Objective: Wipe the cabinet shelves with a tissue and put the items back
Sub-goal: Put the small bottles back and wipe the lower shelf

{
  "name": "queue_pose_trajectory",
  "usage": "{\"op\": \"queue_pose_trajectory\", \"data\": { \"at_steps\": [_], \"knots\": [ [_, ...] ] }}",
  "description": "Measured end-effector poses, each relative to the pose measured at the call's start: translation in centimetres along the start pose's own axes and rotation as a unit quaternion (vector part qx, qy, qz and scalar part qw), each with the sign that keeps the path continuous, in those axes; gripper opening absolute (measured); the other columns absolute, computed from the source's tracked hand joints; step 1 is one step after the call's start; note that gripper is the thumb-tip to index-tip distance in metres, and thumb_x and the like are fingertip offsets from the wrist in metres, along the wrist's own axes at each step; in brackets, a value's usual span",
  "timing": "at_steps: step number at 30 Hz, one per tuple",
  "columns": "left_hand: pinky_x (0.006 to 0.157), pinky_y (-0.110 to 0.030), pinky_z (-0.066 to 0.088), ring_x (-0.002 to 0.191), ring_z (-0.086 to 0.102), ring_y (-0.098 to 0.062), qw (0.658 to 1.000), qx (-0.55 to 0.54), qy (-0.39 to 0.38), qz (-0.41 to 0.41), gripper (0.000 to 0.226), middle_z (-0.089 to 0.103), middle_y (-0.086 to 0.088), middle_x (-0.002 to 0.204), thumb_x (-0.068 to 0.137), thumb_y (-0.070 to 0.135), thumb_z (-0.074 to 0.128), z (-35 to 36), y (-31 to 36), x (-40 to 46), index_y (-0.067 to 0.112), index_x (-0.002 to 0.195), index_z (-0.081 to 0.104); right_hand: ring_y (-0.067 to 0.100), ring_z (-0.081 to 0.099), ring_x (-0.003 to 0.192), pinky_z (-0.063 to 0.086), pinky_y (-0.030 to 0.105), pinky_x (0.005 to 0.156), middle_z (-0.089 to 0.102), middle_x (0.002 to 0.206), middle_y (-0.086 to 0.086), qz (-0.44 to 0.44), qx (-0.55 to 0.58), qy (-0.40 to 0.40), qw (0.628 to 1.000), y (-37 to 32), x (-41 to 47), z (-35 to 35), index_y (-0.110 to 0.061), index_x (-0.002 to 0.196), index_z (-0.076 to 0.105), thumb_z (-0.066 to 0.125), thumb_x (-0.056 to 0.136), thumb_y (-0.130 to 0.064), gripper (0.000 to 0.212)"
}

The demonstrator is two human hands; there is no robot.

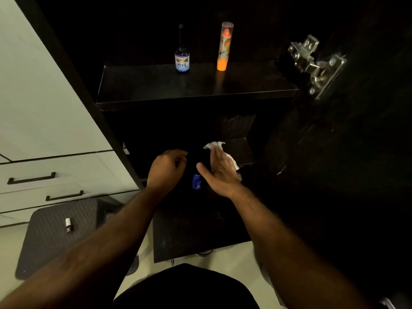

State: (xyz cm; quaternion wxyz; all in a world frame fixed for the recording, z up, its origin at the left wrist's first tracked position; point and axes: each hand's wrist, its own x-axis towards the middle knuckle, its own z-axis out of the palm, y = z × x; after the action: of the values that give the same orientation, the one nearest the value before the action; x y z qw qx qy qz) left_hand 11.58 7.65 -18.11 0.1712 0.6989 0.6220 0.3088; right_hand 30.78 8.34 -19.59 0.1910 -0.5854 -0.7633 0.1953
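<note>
- Your R hand (219,172) lies flat on the white tissue (217,148), fingers straight, thumb spread out to the left; tissue is pressed under the fingers and pokes out past the fingertips and at the right edge of the palm.
- Tissue sits inside the dark cabinet, at the lower shelf (239,150), well below the upper shelf (196,85).
- Your L hand (167,167) is just left of the R, fingers curled inward; too dark to tell if it holds anything.
- Small blue bottle (196,181) stands between your two hands, just beside the R thumb.
- Upper shelf: dark bottle w/ blue label (182,55) and a clear tube w/ orange base (224,47), both upright, apart from each other.
- Metal hinge (314,63) on open door, right.
- Floor left: grey mat (55,237) w/ a small white bottle (69,224) lying on it, near white drawers (55,172).
</note>
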Motion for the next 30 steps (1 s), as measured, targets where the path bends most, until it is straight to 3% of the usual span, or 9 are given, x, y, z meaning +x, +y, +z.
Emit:
{"op": "queue_pose_trajectory", "data": {
  "at_steps": [4, 7, 9, 12, 14, 18, 21, 26, 30],
  "knots": [
    [0.082, -0.031, 0.048, 0.100, 0.064, -0.023, 1.000, -0.012, -0.005, -0.018, 0.026, 0.067, -0.006, 0.113, 0.094, 0.017, 0.056, -0.7, -0.7, -1.2, 0.015, 0.118, 0.066, 0.021, 0.039, 0.133, 0.032, 0.040, 0.112, 0.042, 0.143, 0.005, 0.036, -0.070, 0.011, 0.997, 3.1, 0.0, -0.8, -0.016, 0.139, 0.041, 0.021, 0.087, -0.072, 0.079],
    [0.085, -0.033, 0.049, 0.101, 0.062, -0.022, 0.999, -0.023, -0.012, -0.031, 0.027, 0.065, -0.007, 0.115, 0.095, 0.016, 0.055, -1.0, -0.4, -2.2, 0.014, 0.120, 0.064, 0.024, 0.004, 0.150, 0.006, 0.042, 0.122, 0.010, 0.162, 0.013, 0.138, -0.076, -0.045, 0.986, 4.0, 2.1, -1.6, -0.004, 0.152, 0.021, 0.012, 0.090, -0.072, 0.093],
    [0.086, -0.034, 0.050, 0.102, 0.062, -0.022, 0.999, -0.027, -0.015, -0.028, 0.027, 0.065, -0.007, 0.116, 0.095, 0.017, 0.055, -1.0, -0.3, -2.7, 0.014, 0.121, 0.063, 0.024, -0.006, 0.150, -0.001, 0.042, 0.121, 0.000, 0.163, 0.014, 0.170, -0.072, -0.063, 0.981, 3.1, 2.9, -1.7, -0.001, 0.154, 0.011, 0.010, 0.091, -0.072, 0.094],
    [0.086, -0.036, 0.051, 0.101, 0.062, -0.021, 0.999, -0.027, -0.019, -0.029, 0.028, 0.064, -0.006, 0.117, 0.096, 0.019, 0.054, -1.0, -0.6, -3.1, 0.016, 0.122, 0.062, 0.031, 0.027, 0.142, 0.022, 0.043, 0.115, 0.028, 0.152, 0.011, 0.164, -0.049, -0.026, 0.985, 0.8, 2.9, -1.0, -0.009, 0.144, 0.033, 0.012, 0.085, -0.077, 0.093],
    [0.086, -0.034, 0.051, 0.101, 0.062, -0.018, 0.999, -0.019, -0.015, -0.026, 0.028, 0.065, -0.004, 0.117, 0.095, 0.020, 0.054, -1.0, -0.7, -3.2, 0.017, 0.122, 0.062, 0.026, 0.035, 0.135, 0.030, 0.040, 0.110, 0.036, 0.144, 0.005, 0.101, -0.046, -0.036, 0.993, -1.4, 1.9, -0.2, -0.013, 0.133, 0.044, 0.021, 0.088, -0.073, 0.078],
    [0.085, -0.028, 0.050, 0.101, 0.062, -0.016, 1.000, -0.002, -0.029, -0.010, 0.028, 0.065, -0.002, 0.117, 0.095, 0.023, 0.053, -2.0, -1.7, -3.0, 0.020, 0.121, 0.063, 0.017, 0.011, 0.148, 0.008, 0.025, 0.113, 0.018, 0.160, 0.004, 0.017, -0.039, -0.101, 0.994, -2.2, -0.2, 0.0, -0.010, 0.150, 0.028, 0.024, 0.102, -0.052, 0.064],
    [0.081, -0.023, 0.045, 0.101, 0.063, -0.017, 0.999, 0.007, -0.044, -0.005, 0.027, 0.066, -0.001, 0.117, 0.095, 0.023, 0.054, -3.0, -2.6, -3.1, 0.021, 0.120, 0.064, 0.015, -0.004, 0.150, -0.003, 0.031, 0.118, 0.003, 0.164, 0.004, 0.101, -0.067, -0.133, 0.984, 0.5, 0.5, -1.4, -0.011, 0.155, 0.014, 0.013, 0.102, -0.051, 0.067],
    [0.084, -0.020, 0.040, 0.107, 0.061, -0.018, 0.996, 0.035, -0.084, 0.015, 0.028, 0.064, -0.001, 0.121, 0.095, 0.025, 0.055, -4.5, -3.5, -3.5, 0.020, 0.122, 0.063, 0.024, 0.000, 0.150, 0.003, 0.044, 0.119, 0.006, 0.163, 0.011, 0.216, -0.090, -0.071, 0.970, -0.8, 3.5, 0.1, -0.005, 0.154, 0.016, 0.001, 0.089, -0.069, 0.092],
    [0.091, -0.026, 0.043, 0.111, 0.059, -0.020, 0.992, 0.046, -0.112, 0.029, 0.032, 0.062, -0.002, 0.125, 0.095, 0.026, 0.054, -5.6, -3.6, -3.7, 0.020, 0.126, 0.061, 0.023, 0.001, 0.150, 0.004, 0.045, 0.121, 0.009, 0.163, 0.009, 0.164, -0.079, -0.093, 0.979, -5.8, 3.6, 3.2, -0.007, 0.153, 0.018, 0.002, 0.087, -0.072, 0.094]
  ]
}}
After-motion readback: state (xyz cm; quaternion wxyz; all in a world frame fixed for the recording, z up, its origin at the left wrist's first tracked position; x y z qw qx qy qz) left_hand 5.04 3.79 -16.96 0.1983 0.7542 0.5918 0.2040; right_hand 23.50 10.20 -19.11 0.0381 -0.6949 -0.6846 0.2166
